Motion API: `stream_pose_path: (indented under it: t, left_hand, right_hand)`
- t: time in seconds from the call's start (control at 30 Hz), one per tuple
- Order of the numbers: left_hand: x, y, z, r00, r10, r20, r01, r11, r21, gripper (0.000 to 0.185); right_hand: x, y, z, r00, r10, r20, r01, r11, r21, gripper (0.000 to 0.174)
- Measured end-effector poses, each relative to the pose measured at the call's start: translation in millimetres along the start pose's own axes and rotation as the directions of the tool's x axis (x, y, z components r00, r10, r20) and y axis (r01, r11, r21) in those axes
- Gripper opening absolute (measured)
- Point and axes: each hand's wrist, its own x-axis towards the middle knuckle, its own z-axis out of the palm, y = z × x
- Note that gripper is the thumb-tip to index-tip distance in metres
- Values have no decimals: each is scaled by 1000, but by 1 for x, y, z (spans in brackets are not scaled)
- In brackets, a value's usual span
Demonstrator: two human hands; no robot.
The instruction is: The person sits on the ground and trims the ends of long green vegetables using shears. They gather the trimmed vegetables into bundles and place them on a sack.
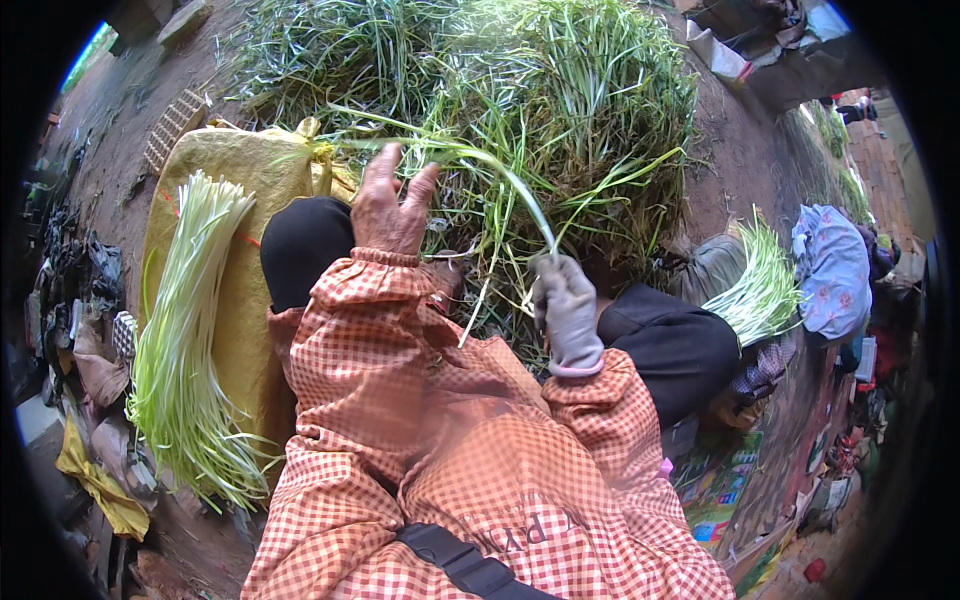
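My right hand, in a grey knit glove, grips the pale lower end of a long green vegetable stalk. The stalk arches up and to the left, and its blurred leaf tips pass by the fingertips of my left hand. That hand is bare, with thumb and fingers apart; whether it touches the leaves is unclear. Just beyond both hands rises a large heap of leafy green stalks with brownish, tangled lower parts. On my left, a neat bundle of white-and-green stalks lies across a stuffed yellow sack.
My knees in black cloth flank the work area. At right, another person in a floral garment is close to a second bundle of stalks. Plastic scraps and a yellow cloth or bag litter the dirt ground at left.
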Motion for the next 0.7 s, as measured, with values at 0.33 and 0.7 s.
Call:
stream_pose_path:
  t: [0.33, 0.7]
  left_hand:
    - [-32, 20, 46, 700, 5, 714, 532, 663, -526, 43]
    - [9, 14, 0, 957, -102, 271, 279, 79, -957, 48]
  right_hand:
    - [-5, 17, 40, 968, -131, 215, 177, 961, -211, 18]
    - [10, 88, 4, 911, 389, 136, 16, 296, -955, 34]
